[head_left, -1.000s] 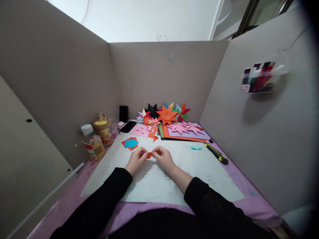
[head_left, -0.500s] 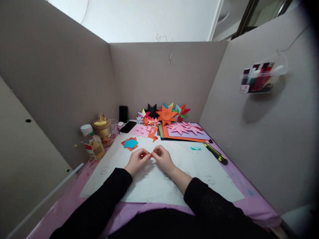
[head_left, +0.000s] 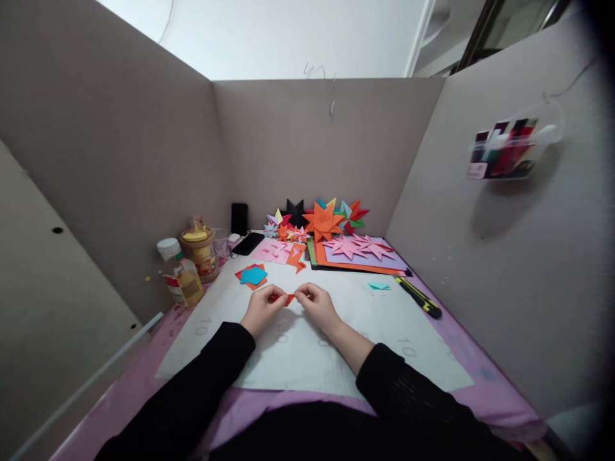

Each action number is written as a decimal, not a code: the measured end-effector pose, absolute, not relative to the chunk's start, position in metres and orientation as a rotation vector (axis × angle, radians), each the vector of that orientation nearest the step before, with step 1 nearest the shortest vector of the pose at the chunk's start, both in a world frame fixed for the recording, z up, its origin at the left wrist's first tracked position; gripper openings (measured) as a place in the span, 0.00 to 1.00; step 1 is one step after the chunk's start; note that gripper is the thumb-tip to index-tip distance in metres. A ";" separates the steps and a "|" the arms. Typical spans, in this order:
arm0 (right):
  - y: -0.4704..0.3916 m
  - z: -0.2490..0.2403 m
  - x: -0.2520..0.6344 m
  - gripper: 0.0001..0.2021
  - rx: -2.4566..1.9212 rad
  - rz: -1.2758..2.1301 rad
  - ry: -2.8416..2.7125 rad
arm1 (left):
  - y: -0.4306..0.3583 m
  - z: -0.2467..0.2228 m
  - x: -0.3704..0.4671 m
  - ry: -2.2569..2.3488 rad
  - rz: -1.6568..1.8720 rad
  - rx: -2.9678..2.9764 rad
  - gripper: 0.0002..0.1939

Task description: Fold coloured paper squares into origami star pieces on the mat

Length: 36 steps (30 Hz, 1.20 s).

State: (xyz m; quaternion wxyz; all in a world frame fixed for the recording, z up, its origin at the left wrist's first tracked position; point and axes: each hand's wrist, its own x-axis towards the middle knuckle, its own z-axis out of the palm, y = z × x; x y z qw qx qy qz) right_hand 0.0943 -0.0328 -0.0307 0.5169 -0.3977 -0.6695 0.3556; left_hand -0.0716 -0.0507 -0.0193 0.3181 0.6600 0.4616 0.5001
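A small piece of red-orange paper (head_left: 290,299) sits between my two hands, above the white sheet. My left hand (head_left: 263,311) pinches it between thumb and fingers, which hide most of it. At its other edge my right hand (head_left: 319,308) has thumb and fingertip pressed together, touching or almost touching the paper's tip. Behind my left hand lie blue, orange and red paper pieces (head_left: 254,276) in a small stack. A folded turquoise paper piece (head_left: 379,286) rests on the sheet, to the right of my right hand.
Folded paper stars (head_left: 323,219) lean at the back wall. Pink stars (head_left: 346,248) lie on a stack of coloured paper (head_left: 360,265). A utility knife (head_left: 418,298) is at right. Bottle (head_left: 189,282), lidded cup (head_left: 198,253) and phone (head_left: 248,244) stand or lie at left.
More of the red-orange paper shows between my fingertips, as my right fingers have shifted slightly right. My left hand has stayed nearly in place. The view has shifted a little.
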 end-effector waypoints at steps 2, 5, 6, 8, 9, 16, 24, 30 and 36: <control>-0.033 -0.030 0.094 0.08 -0.947 0.834 -1.621 | -0.051 -0.019 -0.072 1.203 1.312 1.734 0.08; -0.033 -0.029 0.094 0.08 -0.941 0.812 -1.637 | -0.052 -0.017 -0.071 1.198 1.295 1.727 0.07; -0.033 -0.029 0.094 0.08 -0.943 0.809 -1.638 | -0.052 -0.016 -0.071 1.200 1.290 1.723 0.07; -0.033 -0.029 0.094 0.08 -0.946 0.818 -1.632 | -0.052 -0.015 -0.071 1.204 1.285 1.715 0.07; -0.033 -0.029 0.094 0.08 -0.946 0.831 -1.625 | -0.052 -0.015 -0.071 1.203 1.286 1.713 0.07; -0.033 -0.031 0.091 0.08 -0.940 0.930 -1.582 | -0.052 -0.015 -0.070 1.204 1.317 1.697 0.06; -0.036 -0.028 0.090 0.07 -0.926 0.992 -1.571 | -0.051 -0.015 -0.070 1.180 1.339 1.604 0.08; -0.039 -0.026 0.088 0.07 -0.934 0.980 -1.576 | -0.051 -0.014 -0.070 1.184 1.336 1.526 0.10; -0.039 -0.027 0.088 0.07 -0.928 0.990 -1.569 | -0.050 -0.015 -0.069 1.162 1.397 1.484 0.12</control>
